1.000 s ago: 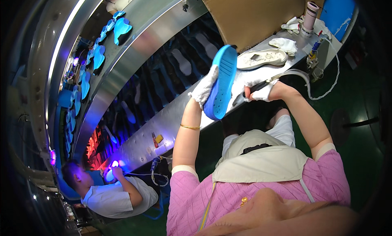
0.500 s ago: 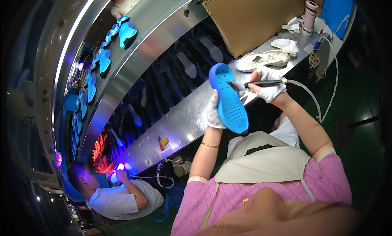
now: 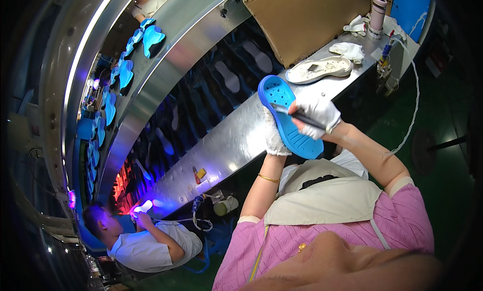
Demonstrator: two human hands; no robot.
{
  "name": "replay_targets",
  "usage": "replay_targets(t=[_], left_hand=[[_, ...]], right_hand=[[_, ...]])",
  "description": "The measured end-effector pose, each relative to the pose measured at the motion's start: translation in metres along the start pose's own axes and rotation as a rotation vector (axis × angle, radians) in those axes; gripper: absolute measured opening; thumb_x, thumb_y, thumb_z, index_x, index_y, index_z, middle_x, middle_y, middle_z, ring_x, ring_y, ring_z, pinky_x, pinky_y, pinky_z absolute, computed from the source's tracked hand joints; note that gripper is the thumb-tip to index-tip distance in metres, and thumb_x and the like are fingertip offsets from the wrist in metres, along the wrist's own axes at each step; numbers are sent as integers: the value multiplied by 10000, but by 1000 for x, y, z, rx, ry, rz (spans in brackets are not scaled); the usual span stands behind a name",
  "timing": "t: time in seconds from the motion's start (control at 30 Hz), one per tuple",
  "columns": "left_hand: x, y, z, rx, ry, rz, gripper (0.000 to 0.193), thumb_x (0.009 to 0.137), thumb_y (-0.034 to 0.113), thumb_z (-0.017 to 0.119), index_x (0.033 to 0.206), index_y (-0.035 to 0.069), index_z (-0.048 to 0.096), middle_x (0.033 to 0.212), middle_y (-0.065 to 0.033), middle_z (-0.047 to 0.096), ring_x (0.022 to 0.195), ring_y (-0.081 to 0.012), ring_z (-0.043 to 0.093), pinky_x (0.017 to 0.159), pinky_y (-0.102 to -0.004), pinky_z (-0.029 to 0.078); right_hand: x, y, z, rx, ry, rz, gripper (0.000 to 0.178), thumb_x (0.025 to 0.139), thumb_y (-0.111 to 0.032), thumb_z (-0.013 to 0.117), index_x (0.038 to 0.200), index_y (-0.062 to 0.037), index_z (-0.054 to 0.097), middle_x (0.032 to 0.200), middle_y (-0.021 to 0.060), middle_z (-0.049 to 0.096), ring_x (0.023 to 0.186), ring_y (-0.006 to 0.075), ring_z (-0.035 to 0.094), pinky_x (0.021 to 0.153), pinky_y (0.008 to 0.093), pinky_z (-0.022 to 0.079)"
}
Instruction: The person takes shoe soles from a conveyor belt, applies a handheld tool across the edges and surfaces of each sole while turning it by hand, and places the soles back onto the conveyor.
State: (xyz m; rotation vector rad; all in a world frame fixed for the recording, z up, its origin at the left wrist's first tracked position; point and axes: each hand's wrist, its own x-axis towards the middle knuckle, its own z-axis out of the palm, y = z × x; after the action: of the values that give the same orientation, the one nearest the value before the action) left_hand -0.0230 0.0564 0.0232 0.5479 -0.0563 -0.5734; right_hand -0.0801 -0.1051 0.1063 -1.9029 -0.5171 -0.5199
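Note:
My left hand [image 3: 274,135], in a white glove, grips a blue shoe sole [image 3: 292,131] from its left side. The sole is tilted, its hollow side with small holes and ridges facing up. My right hand [image 3: 322,114], in a white glove with bare fingertips, is closed round the black handle of a brush [image 3: 311,121]. The brush's head lies over the sole's inner face near its left rim; whether it touches cannot be made out. Beyond the sole, an off-white shoe-shaped piece [image 3: 319,71] rests on the metal bench [image 3: 221,140].
Behind the bench stands a cardboard sheet [image 3: 312,24]. White gloves [image 3: 347,52] and a pink bottle [image 3: 378,13] lie and stand at the far right. Blue soles [image 3: 152,40] line a conveyor [image 3: 188,19]. A co-worker [image 3: 151,243] sits at the left, near a glowing piece.
My right hand has moved left and down over the sole, bringing the brush across it. The sole has turned slightly, its lower end shifting right.

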Motion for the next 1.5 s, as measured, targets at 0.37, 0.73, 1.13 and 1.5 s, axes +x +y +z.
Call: replay_targets(t=[0.37, 0.73, 1.13, 1.5], left_hand=[[8, 24, 2, -53, 125, 60, 732, 908, 674, 451, 1352, 91, 473, 1231, -139, 607, 1060, -310, 617, 949, -467, 511], [-11, 14, 45, -88, 106, 154, 807, 898, 731, 374, 1416, 114, 432, 1361, -124, 528, 1175, -304, 547, 1032, -468, 436], [-3, 32, 57, 21, -60, 251, 872, 873, 746, 400, 1470, 112, 364, 1423, -169, 476, 1228, -328, 526, 1048, -482, 430], [3, 50, 53, -121, -144, 165, 825, 881, 659, 486, 1468, 91, 368, 1412, -236, 464, 1265, -382, 493, 1113, -549, 341]], right_hand=[[-13, -9, 10, 142, -215, 96, 213, 734, -34, 709, 919, -80, 612, 810, 79, 631, 727, 202, 633, 698, 313, 514], [5, 1, -13, 419, 40, 305, 118, 859, -70, 704, 935, -48, 617, 817, 30, 630, 733, 88, 576, 677, 254, 484], [-12, -7, 7, 359, 25, 196, 169, 794, 1, 727, 918, -46, 623, 795, 51, 635, 748, 138, 628, 707, 275, 512], [-14, -1, 0, 373, -178, 192, 169, 835, 28, 688, 966, -53, 621, 883, 38, 659, 824, 125, 631, 792, 269, 518]])
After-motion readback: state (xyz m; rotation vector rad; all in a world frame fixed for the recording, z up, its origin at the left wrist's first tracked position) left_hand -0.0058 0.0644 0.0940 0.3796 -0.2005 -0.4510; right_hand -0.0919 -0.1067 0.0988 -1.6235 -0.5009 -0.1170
